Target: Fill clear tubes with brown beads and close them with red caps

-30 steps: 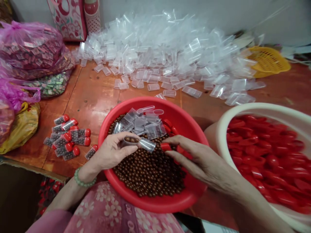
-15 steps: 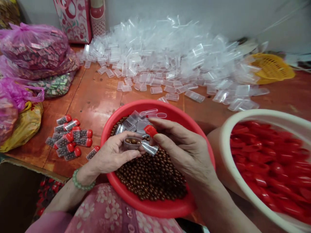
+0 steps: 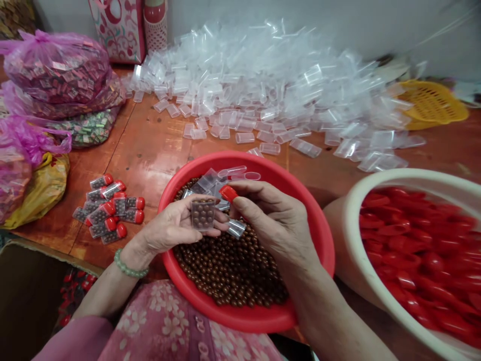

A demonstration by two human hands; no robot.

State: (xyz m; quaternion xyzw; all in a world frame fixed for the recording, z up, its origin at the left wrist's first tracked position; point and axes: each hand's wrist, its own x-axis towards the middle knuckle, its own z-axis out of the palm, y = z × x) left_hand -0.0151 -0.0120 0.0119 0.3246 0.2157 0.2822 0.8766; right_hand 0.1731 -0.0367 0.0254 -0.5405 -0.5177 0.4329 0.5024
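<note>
My left hand (image 3: 175, 228) holds a small clear plastic case (image 3: 203, 215) filled with brown beads, its flat side facing me. Between the thumb and fingers of my right hand (image 3: 276, 220) is a red cap (image 3: 228, 193), just to the right of the case and apart from it. Both hands are over a red basin (image 3: 244, 321). Brown beads (image 3: 229, 276) cover the basin's bottom, and clear empty cases (image 3: 208, 181) lie on them at the far side. One more clear case (image 3: 236, 228) is near my left fingertips.
Left of the basin lie several filled, red-capped cases (image 3: 108, 208). A white tub (image 3: 351, 220) of red caps (image 3: 421, 250) stands at right. Behind is a heap of clear cases (image 3: 255, 85) beside a yellow basket (image 3: 436, 103). Purple bags (image 3: 63, 75) sit at the left.
My left hand has tipped the filled case so its flat side now shows instead of its open end. The red cap stays in my right fingers. The view has shifted slightly.
</note>
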